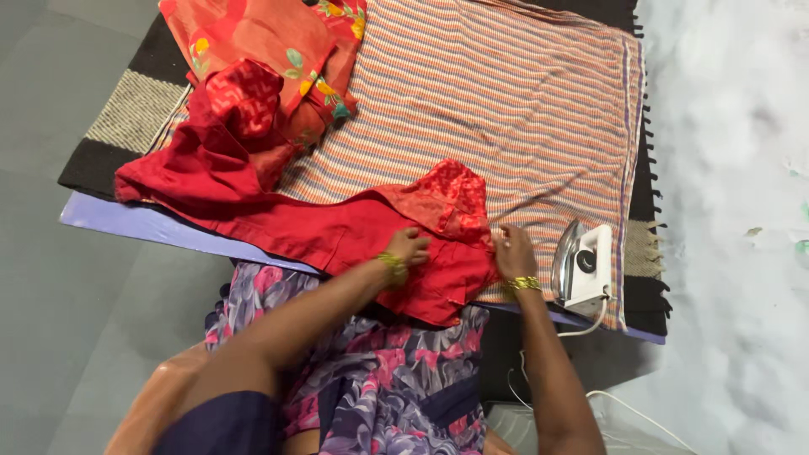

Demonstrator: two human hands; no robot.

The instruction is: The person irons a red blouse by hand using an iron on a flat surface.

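Red blouse [404, 244] lies across the striped cloth [522, 93], just ahead of your lap. Your left hand [409, 246] presses flat on it; your right hand [511, 251] pinches its edge. At three o'clock the white iron [584, 268] stands upright.

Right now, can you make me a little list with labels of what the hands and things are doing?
Left hand: left hand presses flat on the red cloth garment
Right hand: right hand pinches the garment's edge
Wrists: gold bangles on both
Iron: white electric iron stands on its end just right of the right hand, untouched, its cord trailing down
Surface: orange-and-white striped cloth spread over a dark fringed mat
Other fabric: orange flowered cloth bunched at the far left corner
Floor: grey floor
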